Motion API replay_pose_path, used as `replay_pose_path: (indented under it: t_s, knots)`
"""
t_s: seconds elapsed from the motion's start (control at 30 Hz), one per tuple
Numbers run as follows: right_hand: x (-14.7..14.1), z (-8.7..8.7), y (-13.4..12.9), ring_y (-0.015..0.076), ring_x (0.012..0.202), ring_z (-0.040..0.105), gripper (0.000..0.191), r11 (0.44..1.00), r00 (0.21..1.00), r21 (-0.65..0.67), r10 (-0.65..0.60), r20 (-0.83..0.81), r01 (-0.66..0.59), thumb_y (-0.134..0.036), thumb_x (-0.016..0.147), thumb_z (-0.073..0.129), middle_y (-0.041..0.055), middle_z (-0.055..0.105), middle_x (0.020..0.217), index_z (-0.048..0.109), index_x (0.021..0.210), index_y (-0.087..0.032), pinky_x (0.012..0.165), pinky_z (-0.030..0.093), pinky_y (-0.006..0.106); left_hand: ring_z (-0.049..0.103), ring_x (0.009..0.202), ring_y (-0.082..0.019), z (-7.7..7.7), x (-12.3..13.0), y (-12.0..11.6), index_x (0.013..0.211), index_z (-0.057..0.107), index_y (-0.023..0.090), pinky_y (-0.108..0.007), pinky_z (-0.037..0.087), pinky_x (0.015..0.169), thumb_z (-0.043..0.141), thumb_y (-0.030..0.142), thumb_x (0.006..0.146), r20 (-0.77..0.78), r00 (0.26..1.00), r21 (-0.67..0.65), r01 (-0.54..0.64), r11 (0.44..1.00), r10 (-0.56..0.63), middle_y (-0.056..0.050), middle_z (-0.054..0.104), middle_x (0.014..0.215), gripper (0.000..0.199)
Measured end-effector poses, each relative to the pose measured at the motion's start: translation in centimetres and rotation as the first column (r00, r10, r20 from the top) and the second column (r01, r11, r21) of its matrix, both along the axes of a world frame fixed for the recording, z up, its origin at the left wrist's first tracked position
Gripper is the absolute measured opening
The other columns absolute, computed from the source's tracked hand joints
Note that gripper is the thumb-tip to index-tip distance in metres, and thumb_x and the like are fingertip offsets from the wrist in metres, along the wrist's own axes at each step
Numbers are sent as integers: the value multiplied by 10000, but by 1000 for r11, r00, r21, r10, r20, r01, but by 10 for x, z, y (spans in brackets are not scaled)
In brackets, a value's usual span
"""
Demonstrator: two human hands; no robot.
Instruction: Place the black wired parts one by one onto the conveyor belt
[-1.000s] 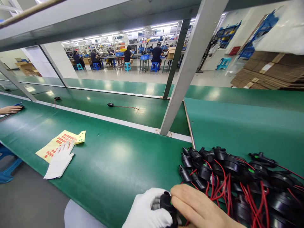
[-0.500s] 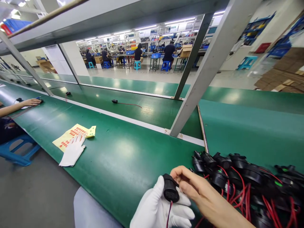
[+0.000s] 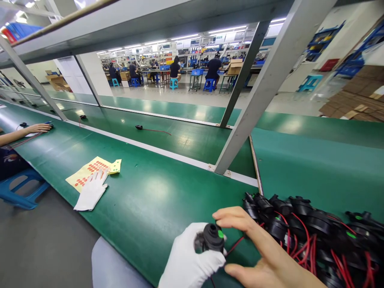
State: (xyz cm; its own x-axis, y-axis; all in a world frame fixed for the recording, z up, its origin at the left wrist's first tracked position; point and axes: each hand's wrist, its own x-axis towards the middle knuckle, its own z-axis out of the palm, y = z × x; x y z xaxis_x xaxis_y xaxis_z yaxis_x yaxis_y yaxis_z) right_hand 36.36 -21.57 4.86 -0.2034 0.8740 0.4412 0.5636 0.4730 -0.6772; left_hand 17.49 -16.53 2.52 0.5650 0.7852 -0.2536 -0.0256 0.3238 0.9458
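My left hand point(image 3: 192, 256), in a white glove, grips a small black pump point(image 3: 213, 238) with a round nozzle facing up and a green dot on its top. A red and black wire point(image 3: 235, 245) runs out from the pump toward the right. My bare right hand point(image 3: 255, 248) is just right of the pump, thumb and fingers spread apart. Whether a fingertip touches the pump's edge I cannot tell. Beside my right forearm lies a heap of similar black pumps point(image 3: 312, 218) with red wires, several with green dots.
A white glove point(image 3: 91, 192) rests on a yellow sheet of red dot stickers point(image 3: 79, 176) on the green bench point(image 3: 150, 192). A slanted metal post point(image 3: 255, 104) rises ahead. One pump point(image 3: 139, 127) rides on the middle strip. At far left is a co-worker's hand point(image 3: 40, 128).
The pump has turned in my left hand, so its nozzle and green dot now show on top. My right fingers have spread away from it. The pump on the middle strip has moved left.
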Motion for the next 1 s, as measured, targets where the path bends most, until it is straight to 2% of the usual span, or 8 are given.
replay_pose_path:
  t_s: [0.1,0.23,0.4,0.53,0.67,0.77,0.9,1.0]
  knots:
    - [-1,5,-3,229,1034,688,617,997,998,-42,-59,-24,58,-306,788,810,70,657,1169,506,1325,-302,885,592,271,695,1018,-281,0,-6,2,998,774,228,-354,502,947,841,253,696,-118,985,282,-92,955,129,-65,783,1080,310]
    - [-10,11,-4,205,972,691,651,999,999,-24,-35,-38,34,-210,760,822,48,663,1110,509,1322,-314,861,589,238,718,958,-222,-2,-8,3,1058,769,286,-295,537,895,814,288,783,-52,991,517,-76,853,120,-24,793,1050,279]
    - [-15,7,0,184,1034,677,542,992,987,-127,5,-159,-25,-111,838,713,36,656,1141,546,1297,-345,910,546,231,735,934,-190,-11,-7,4,1235,640,293,-284,589,831,724,291,873,34,985,829,-123,546,171,-35,778,1084,371]
    - [-9,-7,3,185,935,659,327,881,839,-450,-134,-527,-142,-414,892,704,36,623,1058,608,1183,-299,785,554,247,742,802,-205,-15,-8,2,1315,550,233,-308,617,724,685,506,869,42,917,942,-168,289,396,-75,771,998,540]
    - [-9,-18,6,151,841,579,483,789,737,-540,-174,-653,-293,-587,793,768,9,580,952,622,1123,-266,736,494,226,734,751,-192,-14,-10,0,1294,558,230,-284,603,697,703,444,867,20,892,970,-128,209,451,-63,779,953,499]
    - [-14,-18,11,131,758,518,539,771,703,-556,-208,-680,-310,-651,722,794,-13,543,877,623,1037,-248,661,447,209,739,729,-188,-12,-13,-2,1202,635,264,-260,585,680,801,397,780,-25,913,943,-113,312,408,-28,798,920,472]
    - [-21,-12,17,129,664,515,605,761,698,-565,-214,-683,-319,-758,706,721,-26,531,779,604,965,-224,616,436,237,730,749,-210,-4,-12,-7,948,746,257,-278,557,720,873,360,664,-230,923,562,-133,816,309,-7,801,836,328]
    - [-23,-11,17,135,653,541,559,763,710,-560,-196,-677,-323,-751,832,594,-8,562,781,607,981,-212,630,440,260,695,631,-179,3,-8,-6,851,715,196,-263,527,617,818,432,707,-155,973,82,-158,984,169,-37,786,748,295]
